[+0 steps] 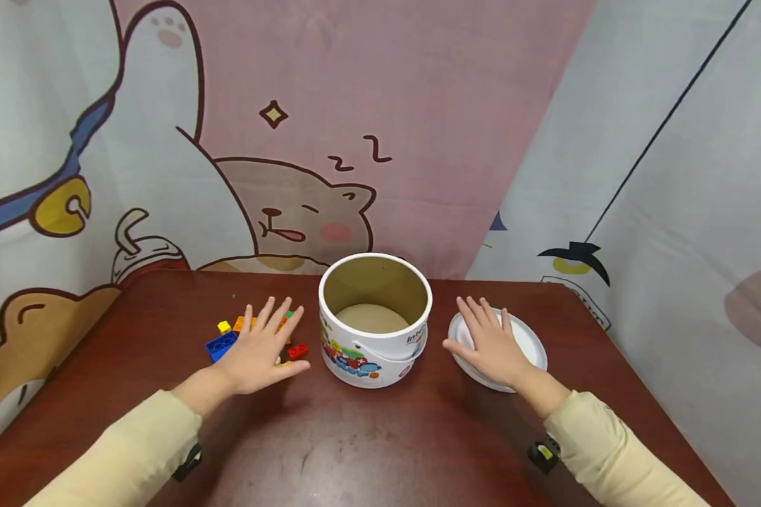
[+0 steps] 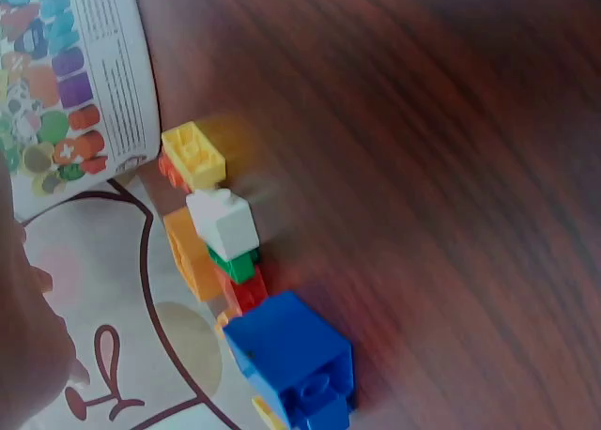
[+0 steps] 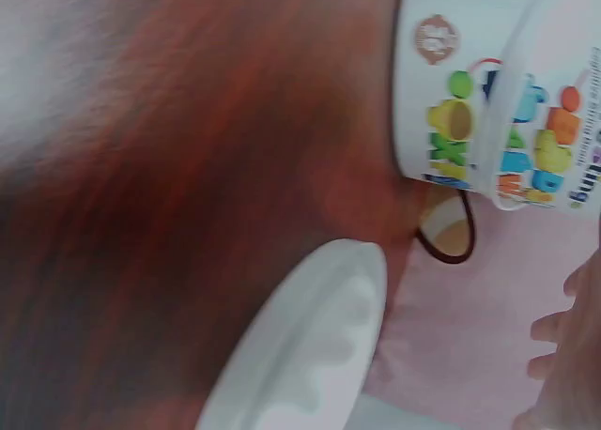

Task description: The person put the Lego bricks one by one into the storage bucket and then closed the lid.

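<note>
Left hand (image 1: 260, 355): was held palm-down over the bricks (image 2: 223, 225), fingers straight and spread well apart, thumb stuck out toward the bucket.
Right hand (image 1: 491, 345): pretty much a mirror of that, held over the lid; fingers straight with smaller gaps, thumb out to the left.
Bricks: loose heap on the left of the table, partly hidden under the left hand from above. Big blue brick (image 2: 291, 350) at the left end, white, green and orange bits in the middle, and a yellow brick (image 2: 194, 153) near the bucket. A red brick (image 1: 297, 351) poked out just right of the fingers.
Bucket (image 1: 355, 338): stood upright in the middle, between the hands, top uncovered so you could see its tan inside. White handle (image 1: 390, 360) hung down the near side, toy pictures printed round the wall.
Lid (image 1: 529, 345): white, round, lay on the table right of the bucket, well, near it but apart.
Table (image 1: 355, 451): dark reddish-brown wood, kinda shiny at the near side.
Backdrop (image 1: 450, 105): pink and white cloth on the far side, snoozing cartoon bear on it lol.
Sleeves (image 1: 139, 429): cream, with black wrist gear poking out.
</note>
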`<state>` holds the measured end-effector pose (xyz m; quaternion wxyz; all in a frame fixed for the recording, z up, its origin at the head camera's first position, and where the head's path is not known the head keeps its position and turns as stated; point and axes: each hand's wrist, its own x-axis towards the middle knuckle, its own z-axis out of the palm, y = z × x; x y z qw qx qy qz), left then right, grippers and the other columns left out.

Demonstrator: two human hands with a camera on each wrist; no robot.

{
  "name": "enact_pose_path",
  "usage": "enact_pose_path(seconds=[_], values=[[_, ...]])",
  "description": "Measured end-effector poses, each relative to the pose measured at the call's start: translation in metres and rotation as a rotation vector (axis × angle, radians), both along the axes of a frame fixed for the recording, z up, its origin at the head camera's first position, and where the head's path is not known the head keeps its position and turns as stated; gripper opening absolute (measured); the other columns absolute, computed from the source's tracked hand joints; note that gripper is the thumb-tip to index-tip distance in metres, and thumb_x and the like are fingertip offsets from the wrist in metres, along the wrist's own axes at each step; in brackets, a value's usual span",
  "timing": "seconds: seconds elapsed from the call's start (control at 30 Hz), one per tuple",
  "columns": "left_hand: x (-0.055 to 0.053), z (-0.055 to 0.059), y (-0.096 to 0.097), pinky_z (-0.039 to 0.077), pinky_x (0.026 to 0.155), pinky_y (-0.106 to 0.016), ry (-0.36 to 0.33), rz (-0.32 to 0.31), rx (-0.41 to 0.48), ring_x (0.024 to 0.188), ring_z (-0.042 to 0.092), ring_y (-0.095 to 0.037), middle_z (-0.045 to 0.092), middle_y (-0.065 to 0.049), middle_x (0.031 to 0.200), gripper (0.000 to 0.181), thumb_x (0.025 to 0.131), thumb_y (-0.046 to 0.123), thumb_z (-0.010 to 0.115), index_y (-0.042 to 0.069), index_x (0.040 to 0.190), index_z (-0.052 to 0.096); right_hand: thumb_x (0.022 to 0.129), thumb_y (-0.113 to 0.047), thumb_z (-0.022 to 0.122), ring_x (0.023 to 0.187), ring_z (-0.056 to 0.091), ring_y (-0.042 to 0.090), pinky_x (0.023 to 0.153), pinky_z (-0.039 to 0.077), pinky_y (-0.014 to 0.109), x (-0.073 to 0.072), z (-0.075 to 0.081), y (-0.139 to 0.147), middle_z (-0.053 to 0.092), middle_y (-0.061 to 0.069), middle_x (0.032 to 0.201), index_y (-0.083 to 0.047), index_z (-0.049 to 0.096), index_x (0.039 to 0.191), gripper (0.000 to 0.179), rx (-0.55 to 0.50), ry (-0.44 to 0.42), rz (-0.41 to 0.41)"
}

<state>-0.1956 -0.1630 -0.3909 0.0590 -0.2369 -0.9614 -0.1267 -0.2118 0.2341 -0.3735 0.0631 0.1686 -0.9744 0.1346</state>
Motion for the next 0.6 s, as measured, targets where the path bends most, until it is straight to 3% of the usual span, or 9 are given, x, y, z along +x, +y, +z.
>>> enact_pose_path(seconds=[0.2,0.37,0.47,0.6], values=[[0.0,0.007,-0.01,0.002,0.108,-0.067,-0.006,0.031,-0.008,0.141,0.008,-0.045,0.017,-0.018,0.155,0.093,0.081,0.063,0.057,0.01,0.149,0.021,0.095,-0.046,0.046,0.141,0.014,0.042,0.11,0.011,0.063,-0.009,0.021,-0.006,0.021,0.021,0.153,-0.003,0.017,0.149,0.075,-0.25,-0.094,-0.016],[0.001,0.009,-0.022,0.006,0.107,-0.068,0.017,0.058,0.016,0.139,0.015,-0.046,0.024,-0.019,0.151,0.096,0.078,0.057,0.064,0.006,0.148,0.023,0.095,-0.043,0.048,0.143,0.012,0.038,0.111,0.016,0.06,-0.018,0.036,-0.016,0.015,0.021,0.154,-0.006,0.013,0.15,0.075,-0.449,-0.176,0.006],[0.001,0.01,-0.032,0.009,0.106,-0.068,0.024,0.082,0.055,0.136,0.019,-0.045,0.029,-0.02,0.149,0.096,0.076,0.051,0.07,0.004,0.146,0.025,0.093,-0.038,0.054,0.142,0.016,0.037,0.112,0.017,0.057,-0.024,0.04,-0.022,0.017,0.02,0.154,-0.007,0.016,0.15,0.075,-0.534,-0.19,0.031],[0.001,0.008,-0.046,0.012,0.106,-0.068,-0.016,0.116,0.132,0.135,0.022,-0.045,0.031,-0.021,0.148,0.094,0.075,0.044,0.074,0.003,0.146,0.026,0.091,-0.027,0.059,0.141,0.022,0.036,0.113,0.019,0.054,-0.033,0.037,-0.027,0.024,0.021,0.152,-0.005,0.02,0.149,0.073,-0.609,-0.212,0.083]])
